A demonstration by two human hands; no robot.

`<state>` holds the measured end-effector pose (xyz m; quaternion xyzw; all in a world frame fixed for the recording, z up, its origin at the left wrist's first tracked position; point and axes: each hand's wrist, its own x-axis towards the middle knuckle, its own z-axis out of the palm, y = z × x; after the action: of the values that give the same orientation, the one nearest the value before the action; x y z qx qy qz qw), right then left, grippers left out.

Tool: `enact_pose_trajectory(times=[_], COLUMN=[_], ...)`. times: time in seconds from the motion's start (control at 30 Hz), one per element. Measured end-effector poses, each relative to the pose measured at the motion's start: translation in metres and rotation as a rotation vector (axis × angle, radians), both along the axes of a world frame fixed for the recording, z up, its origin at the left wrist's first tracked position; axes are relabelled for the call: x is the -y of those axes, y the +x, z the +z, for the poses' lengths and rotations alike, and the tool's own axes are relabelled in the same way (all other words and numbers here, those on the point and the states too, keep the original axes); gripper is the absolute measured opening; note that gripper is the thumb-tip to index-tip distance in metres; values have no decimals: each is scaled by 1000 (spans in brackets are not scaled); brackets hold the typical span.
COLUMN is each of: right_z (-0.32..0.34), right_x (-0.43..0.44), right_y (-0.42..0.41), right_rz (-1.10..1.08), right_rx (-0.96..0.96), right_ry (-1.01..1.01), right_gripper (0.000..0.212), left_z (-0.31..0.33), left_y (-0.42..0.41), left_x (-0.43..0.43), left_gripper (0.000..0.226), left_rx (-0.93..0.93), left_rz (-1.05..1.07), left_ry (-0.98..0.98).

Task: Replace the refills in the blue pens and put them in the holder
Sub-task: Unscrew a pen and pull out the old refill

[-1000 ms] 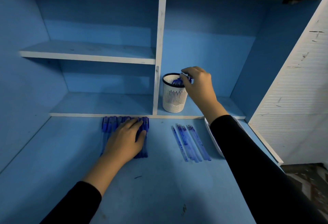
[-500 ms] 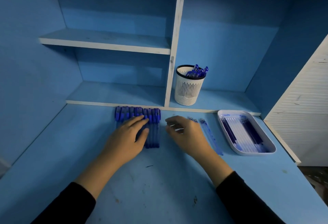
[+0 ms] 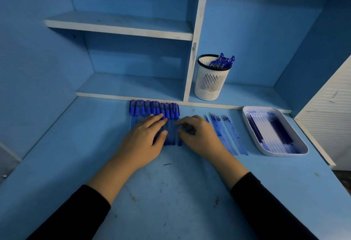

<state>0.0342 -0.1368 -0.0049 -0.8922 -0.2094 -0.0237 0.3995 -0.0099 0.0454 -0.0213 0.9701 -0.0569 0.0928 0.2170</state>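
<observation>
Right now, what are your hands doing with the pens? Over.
Left hand flat on row of blue pens. Right hand pinching rightmost pen. Pen holder part-filled. Nothing blocking.

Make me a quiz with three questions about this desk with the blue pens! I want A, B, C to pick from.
1. Where does the pen holder stand? A) in the tray B) on the lower shelf C) on the top shelf
2. What colour is the holder? A) red B) yellow C) white
3. What is the left hand doing? A) resting flat on the row of pens B) gripping the holder C) waving in the air

Answers: 1 B, its base sits on that shelf; 2 C, its slotted wall is white; 3 A, straight fingers lie across the pens.
</observation>
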Motion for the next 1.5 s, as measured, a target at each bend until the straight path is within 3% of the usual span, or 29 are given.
enact_pose_trajectory(times=[0.2,0.4,0.6,0.7,0.8,0.9,1.17,1.3,1.5], right_z=[8,16,20,21,22,20,17,17,19], right_x=[1,12,34,38,36,32,23,25,42], right_y=[0,-2,-15,-28,-44,-58,-81,-82,-75], right_rz=[-36,-128,-183,-158,-100,-63,-34,3,-89], right_rx=[-44,-151,-415,-546,-589,-544,-362,-316,-188], right_ry=[-56,-76,236,506,726,789,786,758,832], right_gripper=[14,18,19,18,20,20,24,18,20], left_z=[2,6,11,13,15,19,33,38,36], left_y=[-1,-3,-2,-5,-9,-15,-27,-29,-36], left_x=[1,1,1,6,19,35,60,56,38], left_gripper=[50,47,59,52,42,39,34,31,28], left_rx=[-4,4,63,122,129,122,88,142,58], left_rz=[2,10,8,3,-10,-1,28,-3,-126], left_ry=[4,45,32,-165,-483,-778,-1260,-1283,-1099])
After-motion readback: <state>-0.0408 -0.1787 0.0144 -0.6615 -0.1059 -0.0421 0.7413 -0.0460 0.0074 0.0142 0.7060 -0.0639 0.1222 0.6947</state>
